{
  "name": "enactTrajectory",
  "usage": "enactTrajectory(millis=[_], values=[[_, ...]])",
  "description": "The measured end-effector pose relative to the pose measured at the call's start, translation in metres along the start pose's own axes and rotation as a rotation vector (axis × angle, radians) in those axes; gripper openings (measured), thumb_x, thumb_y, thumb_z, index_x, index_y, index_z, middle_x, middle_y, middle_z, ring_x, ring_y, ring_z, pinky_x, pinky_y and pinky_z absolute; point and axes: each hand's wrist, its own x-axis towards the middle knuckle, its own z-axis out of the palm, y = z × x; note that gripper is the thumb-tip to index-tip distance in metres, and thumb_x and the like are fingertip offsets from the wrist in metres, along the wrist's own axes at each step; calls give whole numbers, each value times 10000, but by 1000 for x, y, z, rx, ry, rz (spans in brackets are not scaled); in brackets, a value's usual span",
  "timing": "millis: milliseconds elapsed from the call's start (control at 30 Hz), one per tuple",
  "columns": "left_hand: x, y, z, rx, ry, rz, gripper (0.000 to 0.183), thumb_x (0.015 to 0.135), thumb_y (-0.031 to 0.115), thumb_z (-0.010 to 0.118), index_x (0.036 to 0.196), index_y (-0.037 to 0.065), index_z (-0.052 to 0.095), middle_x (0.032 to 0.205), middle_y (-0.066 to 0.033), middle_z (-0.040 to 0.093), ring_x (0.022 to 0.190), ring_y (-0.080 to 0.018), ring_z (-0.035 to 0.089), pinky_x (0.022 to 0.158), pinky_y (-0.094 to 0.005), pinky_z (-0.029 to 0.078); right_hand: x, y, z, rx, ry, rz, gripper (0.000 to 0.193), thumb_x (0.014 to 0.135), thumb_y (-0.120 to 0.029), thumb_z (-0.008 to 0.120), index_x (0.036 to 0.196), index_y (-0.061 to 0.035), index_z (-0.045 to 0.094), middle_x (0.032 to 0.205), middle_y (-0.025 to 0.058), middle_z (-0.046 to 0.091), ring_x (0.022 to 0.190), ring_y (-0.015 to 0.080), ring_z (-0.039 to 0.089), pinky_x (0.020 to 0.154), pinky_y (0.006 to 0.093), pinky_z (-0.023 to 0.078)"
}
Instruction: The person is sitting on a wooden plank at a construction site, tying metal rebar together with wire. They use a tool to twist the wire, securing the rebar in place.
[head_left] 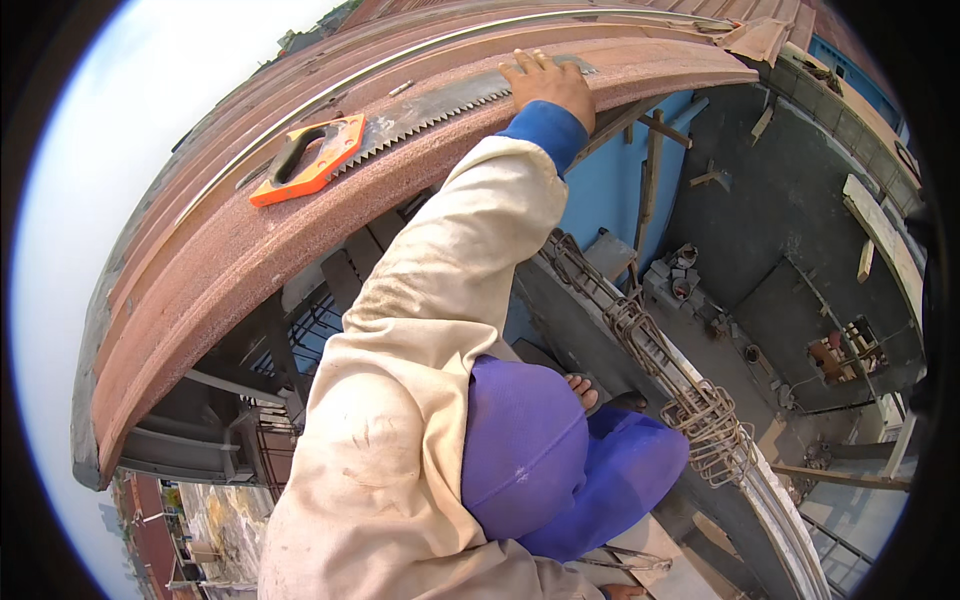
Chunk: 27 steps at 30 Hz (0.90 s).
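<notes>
A handsaw [430, 112] with an orange and black handle lies flat on the reddish-brown metal roof sheet [255, 240], teeth toward me. My left hand [548, 82], in a beige sleeve with a blue cuff, rests over the saw's far tip and the sheet's edge. Its fingers are stretched out and slightly apart, and they cover part of the blade. At the bottom edge only a sliver of my right hand [625, 592] shows; its fingers are cut off. My bent knees in purple trousers [530, 440] stand beside the arm, with toes showing behind them.
A long pale strip [400, 62] runs along the roof. To my right, bent rebar [700, 425] sticks out along a concrete beam. Beyond it the space drops to a floor with blocks [675, 275] far below. Wooden props [652, 185] stand by a blue wall [610, 200].
</notes>
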Motion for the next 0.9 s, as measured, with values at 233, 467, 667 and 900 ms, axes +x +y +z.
enactTrajectory(millis=[233, 467, 667, 900], values=[[74, 22, 51, -83, -136, 233, 633, 858, 293, 759, 1412, 61, 557, 1358, -244, 678, 1291, -419, 640, 1047, -541, 543, -6, 6, -35, -316, 179, 254, 709, 1076, -634, 390, 1633, -195, 384, 1713, 98, 291, 1538, 318, 347, 1199, 572, 362], [87, 7, 95, -137, 104, 393, 580, 866, 164, 708, 1417, 26, 590, 1198, -283, 722, 1133, -421, 704, 970, -529, 555, 16, -13, -73, -230, -331, 484, 852, 1034, -674, 428, 1708, -198, 214, 1764, 207, 146, 1612, 397, 207, 1245, 551, 317], [105, 4, 110, -130, -15, 396, 678, 885, 192, 709, 1521, 51, 524, 1268, -278, 703, 1170, -431, 687, 986, -536, 556, -62, -69, -119, -71, -900, 459, 1279, 860, -762, 682, 1634, 116, 167, 1682, 425, 76, 1590, 514, 154, 1286, 470, 270], [97, 5, 86, -43, -33, 410, 683, 903, 255, 685, 1538, 67, 514, 1282, -274, 699, 1179, -445, 677, 996, -537, 551, -98, -68, -99, -81, -791, 367, 1380, 819, -695, 784, 1643, 108, 21, 1687, 425, -29, 1582, 563, 107, 1292, 506, 248]])
